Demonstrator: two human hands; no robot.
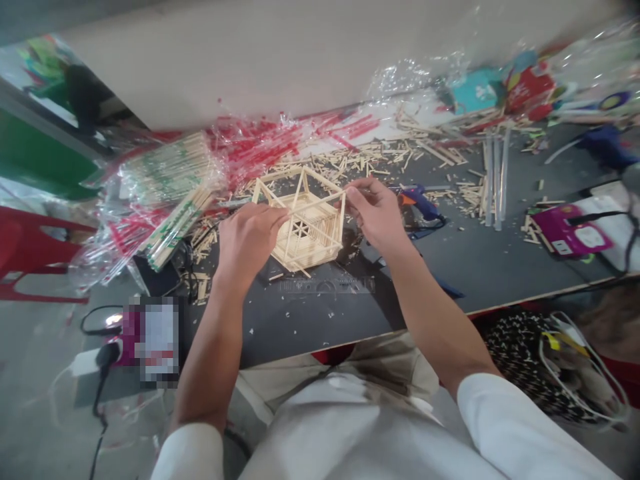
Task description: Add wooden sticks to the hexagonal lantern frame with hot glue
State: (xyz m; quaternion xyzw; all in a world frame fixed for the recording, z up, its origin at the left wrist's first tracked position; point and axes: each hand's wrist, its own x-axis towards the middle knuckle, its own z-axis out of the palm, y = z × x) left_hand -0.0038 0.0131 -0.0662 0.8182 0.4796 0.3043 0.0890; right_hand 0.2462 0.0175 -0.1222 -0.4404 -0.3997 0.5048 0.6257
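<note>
A six-sided frame of thin wooden sticks point(327, 227), with a solid stacked base and an open top rim, rests on the dark table. My left hand point(250, 233) is closed in a pinch at the left end of a wooden stick point(317, 203) lying across the frame's upper part. At the rim's right corner, my right hand point(374, 207) pinches near the other end of this stick. Whether the stick is fixed to the rim I cannot tell. A clear ruler point(327, 287) lies in front of the frame.
Behind my right hand lies a blue glue gun point(423, 203). Clear glue sticks point(495, 180) are farther right. Bagged wooden sticks point(165, 173) and red sticks point(265, 143) fill the back left. Offcuts litter the table point(280, 333). Purple power strips point(573, 230) with cables sit at both sides.
</note>
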